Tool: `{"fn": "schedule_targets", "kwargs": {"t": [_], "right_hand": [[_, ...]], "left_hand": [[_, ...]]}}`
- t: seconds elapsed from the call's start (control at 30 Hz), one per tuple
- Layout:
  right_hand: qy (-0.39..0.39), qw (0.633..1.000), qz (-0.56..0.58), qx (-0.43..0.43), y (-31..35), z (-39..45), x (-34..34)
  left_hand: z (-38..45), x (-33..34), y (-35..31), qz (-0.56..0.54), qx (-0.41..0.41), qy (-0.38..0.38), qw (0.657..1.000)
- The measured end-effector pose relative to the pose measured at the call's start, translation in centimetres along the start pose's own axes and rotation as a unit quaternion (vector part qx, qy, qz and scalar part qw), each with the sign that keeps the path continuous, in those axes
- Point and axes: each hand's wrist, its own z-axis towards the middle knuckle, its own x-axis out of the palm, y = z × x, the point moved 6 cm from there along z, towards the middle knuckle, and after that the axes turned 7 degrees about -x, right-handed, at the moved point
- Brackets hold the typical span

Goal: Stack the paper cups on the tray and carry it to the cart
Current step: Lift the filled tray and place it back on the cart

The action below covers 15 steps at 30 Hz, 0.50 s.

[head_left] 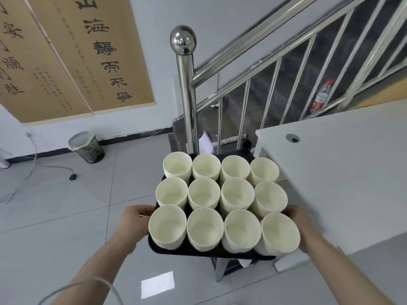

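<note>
A black tray [198, 252] is held in the air in front of me, above the tiled floor. Several stacks of cream paper cups [236, 193] stand on it in neat rows, filling it. My left hand [134, 216] grips the tray's left edge, fingers curled round the rim. My right hand [297, 216] grips the right edge, partly hidden behind the cup stacks. No cart is plainly in view; a metal frame [220, 269] shows below the tray.
A white table [343, 172] stands close on the right. A steel stair post [187, 95] and railing rise just beyond the tray. A wire waste bin [87, 146] and a cable [44, 166] lie on the floor at the left.
</note>
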Motion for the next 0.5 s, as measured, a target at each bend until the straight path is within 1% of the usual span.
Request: {"fn": "schedule_targets", "kwargs": {"t": [0.1,0.2,0.33,0.5], "right_hand": [[-0.05,0.998,0.027,0.036,-0.5,-1.1,0.8],[-0.091,0.995,0.028,0.04,-1.6,-1.0,0.9],[-0.11,0.993,0.016,0.049,-2.9,-0.1,1.5],[-0.141,0.989,0.009,0.047,-2.7,1.2,1.7]], "left_hand": [[1.5,-0.2,-0.9,0.015,-0.008,0.035,0.999],[3.6,0.3,-2.0,0.031,-0.008,0.066,0.997],[6.3,0.8,-3.3,0.058,0.0,0.073,0.996],[10.1,2.1,-5.7,0.082,0.025,0.097,0.992]]}}
